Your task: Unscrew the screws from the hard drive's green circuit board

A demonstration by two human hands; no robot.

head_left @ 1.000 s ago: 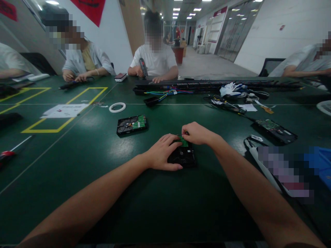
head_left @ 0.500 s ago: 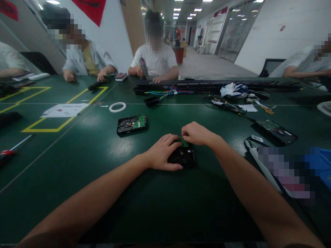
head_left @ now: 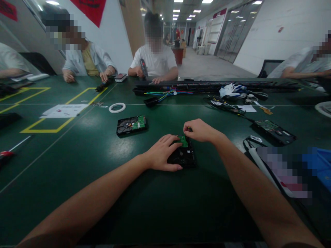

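A black hard drive (head_left: 188,158) with a green circuit board (head_left: 184,141) lies face up in front of me. My left hand (head_left: 165,151) spans its left side, fingers over the far part and thumb by the near edge, holding it against the table. Just above the drive's far right corner is my right hand (head_left: 199,131), fingers closed in a pinch. A small dark piece with a touch of yellow shows between them; the rest is hidden. Another hard drive (head_left: 131,125) lies farther left, and one more hard drive (head_left: 274,132) sits to the right.
A white tape roll (head_left: 117,107) and paper sheets (head_left: 63,111) lie on the green table. At left is a red-handled screwdriver (head_left: 7,154). Cables (head_left: 170,92) and white gloves (head_left: 232,90) lie farther back. A blue bin (head_left: 322,168) is at right. Several people sit around the table.
My right hand has risen slightly away from the board and shifted a little right, uncovering more green. My left hand stays on the hard drive.
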